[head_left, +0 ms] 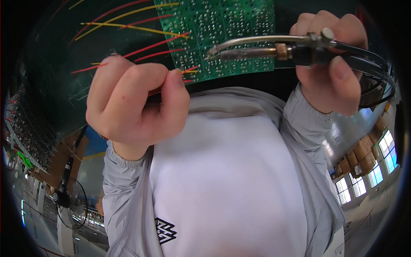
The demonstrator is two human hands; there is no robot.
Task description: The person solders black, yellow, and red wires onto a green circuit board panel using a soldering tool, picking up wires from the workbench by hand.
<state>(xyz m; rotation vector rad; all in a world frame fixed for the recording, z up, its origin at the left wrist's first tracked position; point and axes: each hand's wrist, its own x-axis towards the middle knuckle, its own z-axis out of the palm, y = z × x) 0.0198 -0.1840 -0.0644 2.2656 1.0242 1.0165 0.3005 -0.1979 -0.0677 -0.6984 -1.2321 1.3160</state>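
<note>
My left hand (135,96) is closed in a pinch beside the lower left corner of a green circuit board (233,73). Short red and yellow wires (191,71) stick out past its fingertips and over the board's edge. My right hand (319,88) grips a soldering iron (252,53) from the right. A curved metal solder-feed tube (257,38) runs along the iron, and both tips meet over the board's left part. Whether the tip touches the board, I cannot tell. Several more red and yellow wires (141,28) run leftward from the board's left edge.
Black cables (376,64) loop from the iron's rear on the right. The dark work surface (55,47) lies under the board and wires. At the left are many stacked small parts (28,132) and a fan (70,203). Cardboard boxes (361,154) stand far right by windows.
</note>
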